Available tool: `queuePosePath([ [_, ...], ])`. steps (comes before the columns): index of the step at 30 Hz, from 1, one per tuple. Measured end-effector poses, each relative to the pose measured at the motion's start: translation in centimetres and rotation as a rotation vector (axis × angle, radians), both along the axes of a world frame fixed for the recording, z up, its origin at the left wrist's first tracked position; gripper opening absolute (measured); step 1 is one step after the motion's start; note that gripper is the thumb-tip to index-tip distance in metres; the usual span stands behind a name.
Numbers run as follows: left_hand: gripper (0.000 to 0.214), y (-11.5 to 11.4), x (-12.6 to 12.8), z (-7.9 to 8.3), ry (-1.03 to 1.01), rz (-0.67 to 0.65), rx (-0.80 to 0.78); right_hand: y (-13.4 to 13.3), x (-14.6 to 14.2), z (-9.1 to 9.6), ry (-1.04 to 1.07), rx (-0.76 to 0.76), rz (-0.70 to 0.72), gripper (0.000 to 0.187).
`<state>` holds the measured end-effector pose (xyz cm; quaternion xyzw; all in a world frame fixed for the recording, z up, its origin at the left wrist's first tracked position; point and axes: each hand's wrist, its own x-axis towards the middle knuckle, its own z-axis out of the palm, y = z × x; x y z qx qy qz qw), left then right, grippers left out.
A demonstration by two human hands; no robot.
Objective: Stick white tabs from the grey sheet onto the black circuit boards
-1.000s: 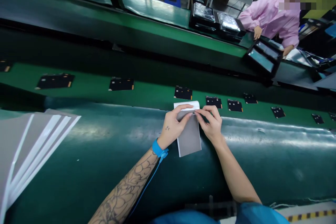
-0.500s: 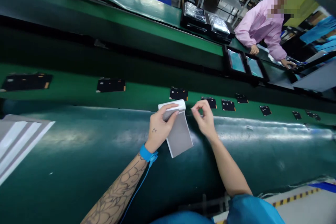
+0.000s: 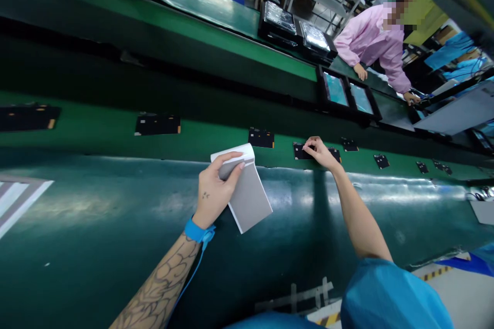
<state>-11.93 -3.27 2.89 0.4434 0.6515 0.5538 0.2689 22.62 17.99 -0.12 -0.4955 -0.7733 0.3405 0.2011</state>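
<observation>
My left hand (image 3: pixel 216 187), a blue strap round its wrist, grips a grey-and-white sheet (image 3: pixel 251 200) whose top end is curled over between thumb and fingers. Its lower part hangs flat above the green worktop. Further right, my right hand (image 3: pixel 321 153) is over the green belt with thumb and fingertips pinched together at a flat black panel (image 3: pixel 298 151). Whatever sits in that pinch is too small to make out. Part of another black panel (image 3: pixel 334 154) shows behind this hand. One more black panel (image 3: pixel 261 138) lies on the belt between my hands.
Several more black panels, such as the wide panel (image 3: pixel 157 125), lie along the belt (image 3: pixel 216 131). Grey-and-white striped sheets (image 3: pixel 23 198) rest at the left on the worktop (image 3: pixel 127 247). Across the belt are black trays (image 3: pixel 349 93) and a person in pink (image 3: pixel 372 41).
My right hand has moved right and forward, from beside the sheet to a black panel on the belt. The left hand still holds the sheet, now slightly further left in view.
</observation>
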Motion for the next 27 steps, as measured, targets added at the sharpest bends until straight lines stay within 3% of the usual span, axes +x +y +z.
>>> queuePosePath([
  [9,0.027,0.1,-0.1,0.0,0.028,0.001,-0.001,-0.3,1.0,-0.8,0.008,0.115,-0.041,0.041],
  [12,0.026,0.1,0.0,-0.1,0.007,-0.002,0.003,-0.7,0.9,-0.6,0.154,0.159,-0.212,0.044],
  [15,0.025,0.2,0.2,-0.3,-0.005,-0.018,0.011,-2.4,-1.4,0.6,0.299,0.219,-0.353,0.039],
  [17,0.023,0.3,0.4,-0.4,-0.012,-0.04,0.021,-4.7,-4.4,1.8,0.322,0.261,-0.262,0.031],
  [22,0.022,0.5,0.5,-0.5,-0.036,-0.091,0.042,-11.1,-13.1,4.4,0.283,0.344,0.12,0.014],
  [27,0.022,0.7,0.6,-0.6,-0.066,-0.126,0.059,-12.9,-16.2,3.8,0.254,0.425,0.163,0.018],
])
